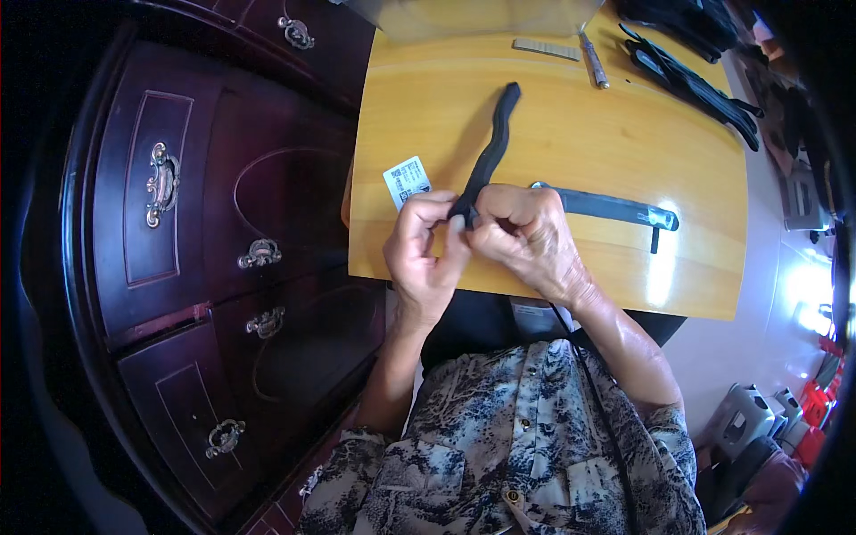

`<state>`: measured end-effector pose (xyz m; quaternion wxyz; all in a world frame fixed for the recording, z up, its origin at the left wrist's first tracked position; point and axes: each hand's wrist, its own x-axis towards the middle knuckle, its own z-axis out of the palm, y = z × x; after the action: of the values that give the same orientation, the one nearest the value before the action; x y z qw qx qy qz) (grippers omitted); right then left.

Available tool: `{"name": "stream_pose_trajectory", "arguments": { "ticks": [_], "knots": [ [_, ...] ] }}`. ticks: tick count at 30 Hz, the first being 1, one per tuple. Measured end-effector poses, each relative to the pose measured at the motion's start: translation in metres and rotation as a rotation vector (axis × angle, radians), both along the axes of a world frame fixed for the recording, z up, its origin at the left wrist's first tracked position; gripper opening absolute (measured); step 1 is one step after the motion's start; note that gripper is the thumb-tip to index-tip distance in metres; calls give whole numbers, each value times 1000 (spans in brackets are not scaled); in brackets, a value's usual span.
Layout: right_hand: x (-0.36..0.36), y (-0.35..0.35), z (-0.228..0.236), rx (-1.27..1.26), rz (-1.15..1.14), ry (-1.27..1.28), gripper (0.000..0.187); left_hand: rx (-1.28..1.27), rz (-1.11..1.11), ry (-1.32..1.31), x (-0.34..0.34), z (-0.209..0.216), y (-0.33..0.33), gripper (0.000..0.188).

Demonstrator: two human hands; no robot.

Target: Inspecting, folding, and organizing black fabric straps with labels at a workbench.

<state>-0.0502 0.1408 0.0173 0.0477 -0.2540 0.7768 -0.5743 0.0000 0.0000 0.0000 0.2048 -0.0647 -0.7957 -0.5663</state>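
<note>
A black fabric-like strip [492, 152] reaches from between my hands toward the far side of the wooden table [419, 98]. Its near end is pinched by the thumb and fingers of my left hand [419, 254]. Close against it, my right hand [532, 234] has curled fingers gripping the same end; the fingertips' exact hold is hidden. Just beyond my left hand, partly covered by it, lies a white printed card [403, 176]. To the right of my right hand rests a second dark strip [606, 208], with a shiny clear piece at its right end.
At the table's far right lies a bundle of black strips [687, 85]. A slim-handled tool [596, 64] and a flat tan bar [546, 49] are near the far edge. Dark wooden drawers [160, 187] stand to the left. Grey stools [747, 419] are on the floor at right.
</note>
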Motion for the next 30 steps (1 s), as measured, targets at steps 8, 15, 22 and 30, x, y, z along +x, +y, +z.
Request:
{"name": "stream_pose_trajectory", "arguments": {
  "ticks": [8,15,22,30],
  "knots": [
    [-15,14,11,-336,184,-691,21,743,-51,-183,3,6,7,14],
    [1,1,9,-227,-64,-158,50,698,-59,-224,4,7,7,14],
    [2,-5,6,-60,-143,51,34,741,-8,-258,2,16,21,7],
    [1,-9,7,-30,-218,52,21,693,-89,-258,-9,7,16,11]
  ]
}}
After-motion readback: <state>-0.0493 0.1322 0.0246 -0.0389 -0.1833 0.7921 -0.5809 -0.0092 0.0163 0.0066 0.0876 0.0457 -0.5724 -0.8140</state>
